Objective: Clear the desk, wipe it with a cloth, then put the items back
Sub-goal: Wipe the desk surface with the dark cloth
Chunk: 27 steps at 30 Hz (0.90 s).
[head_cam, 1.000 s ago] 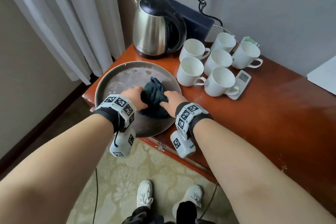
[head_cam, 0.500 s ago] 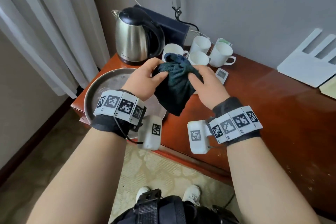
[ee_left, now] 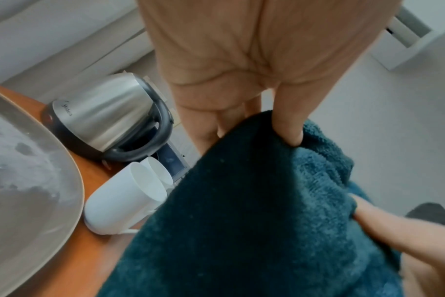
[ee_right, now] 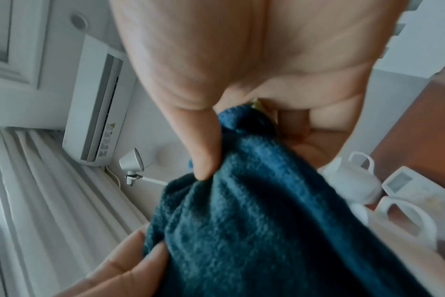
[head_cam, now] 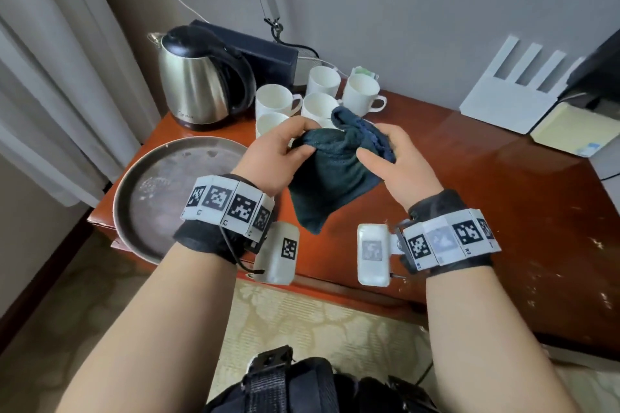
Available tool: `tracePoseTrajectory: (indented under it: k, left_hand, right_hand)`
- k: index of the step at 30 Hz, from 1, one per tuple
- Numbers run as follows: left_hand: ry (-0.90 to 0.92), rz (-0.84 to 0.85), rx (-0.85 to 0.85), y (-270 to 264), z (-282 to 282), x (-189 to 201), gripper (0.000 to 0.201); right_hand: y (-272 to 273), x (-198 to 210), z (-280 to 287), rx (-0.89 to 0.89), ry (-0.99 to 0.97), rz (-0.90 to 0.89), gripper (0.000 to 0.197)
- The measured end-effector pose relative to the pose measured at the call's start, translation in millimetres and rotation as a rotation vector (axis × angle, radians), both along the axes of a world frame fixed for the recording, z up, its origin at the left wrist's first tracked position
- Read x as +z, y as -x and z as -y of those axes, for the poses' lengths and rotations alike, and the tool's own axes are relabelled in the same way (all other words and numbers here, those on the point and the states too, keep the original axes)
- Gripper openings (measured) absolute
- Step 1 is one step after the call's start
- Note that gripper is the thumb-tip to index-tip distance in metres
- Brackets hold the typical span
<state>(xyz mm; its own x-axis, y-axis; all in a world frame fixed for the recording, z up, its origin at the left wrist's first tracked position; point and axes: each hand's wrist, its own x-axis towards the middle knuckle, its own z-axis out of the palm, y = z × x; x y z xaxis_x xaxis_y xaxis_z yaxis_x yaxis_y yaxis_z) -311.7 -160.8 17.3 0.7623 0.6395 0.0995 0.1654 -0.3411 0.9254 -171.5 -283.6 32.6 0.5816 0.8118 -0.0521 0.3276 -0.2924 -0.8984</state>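
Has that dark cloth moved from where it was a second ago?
Yes. The cloth was bunched on the round tray; now both hands hold it lifted off the tray, to the tray's right, in front of the white cups.

A dark teal terry cloth point(head_cam: 330, 178) hangs against a glossy reddish-brown wooden desk point(head_cam: 486, 184). The round metal tray point(head_cam: 157, 184) is dull grey with pale blotches. The steel kettle point(head_cam: 198, 90) is silver with a black lid and handle. The ceramic cups point(head_cam: 276, 100) are plain white. Wristbands point(head_cam: 228, 204) carry black-and-white square codes.
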Motion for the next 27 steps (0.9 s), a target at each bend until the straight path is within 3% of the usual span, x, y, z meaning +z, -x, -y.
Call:
tracePoseTrajectory:
  k: [5, 11, 15, 18, 21, 23, 27]
  left_hand:
    - [-0.063, -0.089, 0.030, -20, 17, 6, 0.023]
    - [-0.124, -0.191, 0.089, -35, 36, 11, 0.028]
    - [-0.153, -0.197, 0.127, -43, 48, 14, 0.020]
    - [-0.082, -0.131, 0.164, -52, 57, 18, 0.009]
    - [-0.027, -0.087, 0.139, -63, 68, 25, 0.027]
    - [-0.079, -0.104, 0.077, -72, 77, 32, 0.027]
    - [-0.273, -0.166, -0.053, -86, 88, 53, 0.015]
  right_hand:
    - [-18, 3, 14, -0.112, -0.148, -0.110, 0.025]
    - [-39, 8, 28, -0.131, -0.246, -0.203, 0.025]
    - [-55, 11, 42, -0.079, -0.263, -0.202, 0.033]
    - [-66, 11, 54, 0.031, -0.149, -0.136, 0.048]
    - [-75, 14, 63, 0.160, 0.097, 0.088, 0.050]
    - [-77, 16, 68, 0.243, 0.216, 0.189, 0.051]
    - [-71, 18, 73, 0.314, 0.213, 0.128, 0.073]
